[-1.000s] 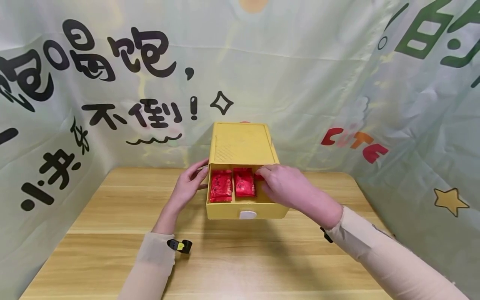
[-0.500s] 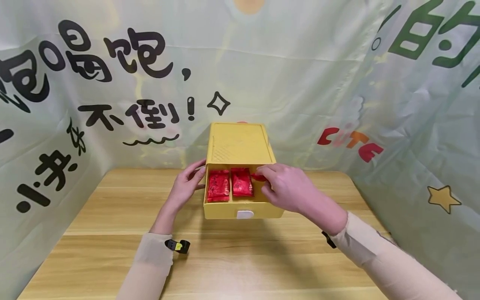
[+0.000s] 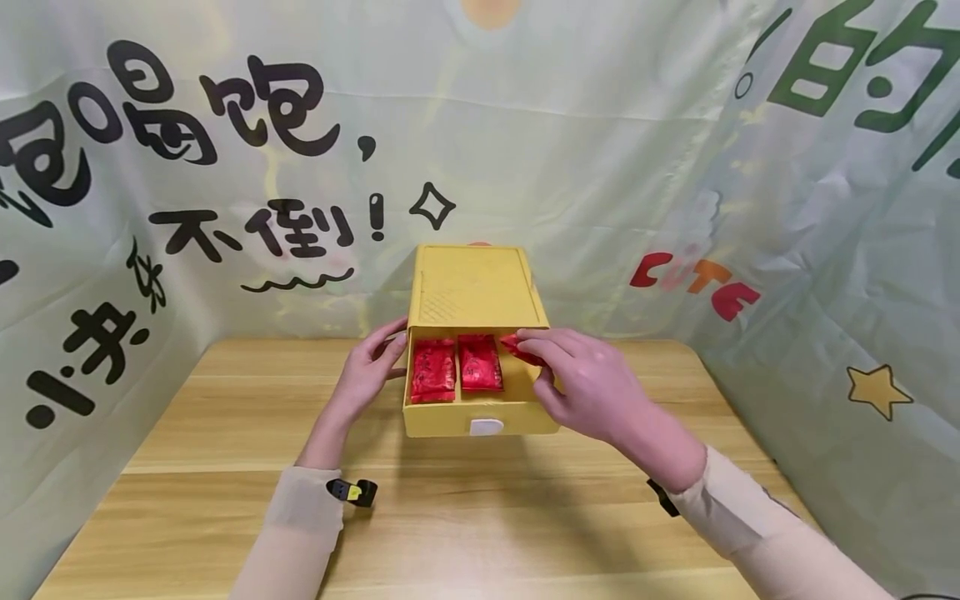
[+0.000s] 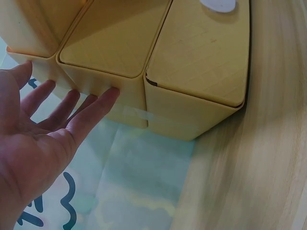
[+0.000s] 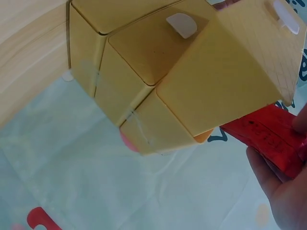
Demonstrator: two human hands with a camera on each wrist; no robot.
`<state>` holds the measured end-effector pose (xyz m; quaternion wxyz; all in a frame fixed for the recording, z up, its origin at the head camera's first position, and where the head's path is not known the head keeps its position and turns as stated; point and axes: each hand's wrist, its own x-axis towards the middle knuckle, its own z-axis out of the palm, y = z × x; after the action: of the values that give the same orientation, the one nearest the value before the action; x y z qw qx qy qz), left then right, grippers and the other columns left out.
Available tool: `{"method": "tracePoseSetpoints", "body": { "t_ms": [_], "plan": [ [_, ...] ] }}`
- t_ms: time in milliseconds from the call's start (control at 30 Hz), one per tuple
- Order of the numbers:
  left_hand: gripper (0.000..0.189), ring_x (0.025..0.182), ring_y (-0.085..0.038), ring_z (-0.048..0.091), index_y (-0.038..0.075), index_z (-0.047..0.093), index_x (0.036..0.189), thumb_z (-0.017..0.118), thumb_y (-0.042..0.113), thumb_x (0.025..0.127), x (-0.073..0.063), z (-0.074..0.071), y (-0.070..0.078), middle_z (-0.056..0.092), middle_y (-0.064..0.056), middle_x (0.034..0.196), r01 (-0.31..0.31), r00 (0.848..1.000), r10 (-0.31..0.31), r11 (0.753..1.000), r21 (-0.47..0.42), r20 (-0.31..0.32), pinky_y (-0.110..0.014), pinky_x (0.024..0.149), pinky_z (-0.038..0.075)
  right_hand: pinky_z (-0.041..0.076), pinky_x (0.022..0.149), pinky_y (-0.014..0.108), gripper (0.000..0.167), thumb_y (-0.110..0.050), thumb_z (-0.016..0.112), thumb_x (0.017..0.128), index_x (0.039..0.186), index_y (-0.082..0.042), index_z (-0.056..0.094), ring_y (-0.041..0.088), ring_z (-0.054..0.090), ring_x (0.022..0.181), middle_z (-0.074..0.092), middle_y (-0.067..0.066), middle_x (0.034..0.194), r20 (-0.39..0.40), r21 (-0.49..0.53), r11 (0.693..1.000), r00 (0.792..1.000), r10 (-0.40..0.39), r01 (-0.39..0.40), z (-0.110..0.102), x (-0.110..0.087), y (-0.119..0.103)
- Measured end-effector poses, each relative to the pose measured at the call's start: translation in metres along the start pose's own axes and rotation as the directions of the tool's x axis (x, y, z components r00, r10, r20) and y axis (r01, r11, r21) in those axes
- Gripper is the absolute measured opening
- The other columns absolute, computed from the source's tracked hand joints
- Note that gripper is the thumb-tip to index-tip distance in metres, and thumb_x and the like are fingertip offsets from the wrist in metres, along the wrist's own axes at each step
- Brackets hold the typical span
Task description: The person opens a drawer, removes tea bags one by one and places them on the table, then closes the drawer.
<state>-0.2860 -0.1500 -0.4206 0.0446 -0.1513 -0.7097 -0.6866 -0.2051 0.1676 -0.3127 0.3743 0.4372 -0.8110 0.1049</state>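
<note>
The right hand pinched a red sachet pointing left over the drawer; the left hand, fingers outstretched, touched the cabinet.

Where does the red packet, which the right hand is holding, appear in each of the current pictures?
Head: the red packet is slightly right of and below the centre, in the right hand, at the open drawer.
Left wrist: not in this picture.
Right wrist: the red packet is near the right edge, slightly below mid-height.
Shared landmark: the yellow drawer unit.
</note>
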Motion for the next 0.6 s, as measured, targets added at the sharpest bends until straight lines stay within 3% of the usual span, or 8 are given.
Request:
{"method": "tracePoseSetpoints", "body": {
  "t_ms": [433,600],
  "plan": [
    [0.049,0.131,-0.037,0.056,0.006,0.050,0.154,0.058,0.025,0.109,0.004,-0.002,-0.001,0.051,-0.019,0.153,-0.013,1.000,0.014,1.000,-0.020,0.011,-0.045,0.088,0.065,0.062,0.090,0.053,0.036,-0.012,0.049,0.101,0.122,0.005,0.073,0.034,0.070,0.113,0.071,0.017,0.130,-0.208,0.027,1.000,0.978,0.022,-0.017,0.006,-0.016,-0.001],
    [0.048,0.133,-0.039,0.055,0.004,0.049,0.154,0.056,0.021,0.110,0.001,-0.002,-0.001,0.048,-0.017,0.156,-0.008,1.000,0.009,1.000,-0.017,0.024,-0.044,0.088,0.065,0.054,0.110,0.042,0.036,-0.007,0.051,0.098,0.125,0.006,0.071,0.039,0.068,0.117,0.069,0.020,0.132,-0.277,0.028,0.999,0.961,0.024,-0.017,0.011,-0.025,0.000]
  ]
}}
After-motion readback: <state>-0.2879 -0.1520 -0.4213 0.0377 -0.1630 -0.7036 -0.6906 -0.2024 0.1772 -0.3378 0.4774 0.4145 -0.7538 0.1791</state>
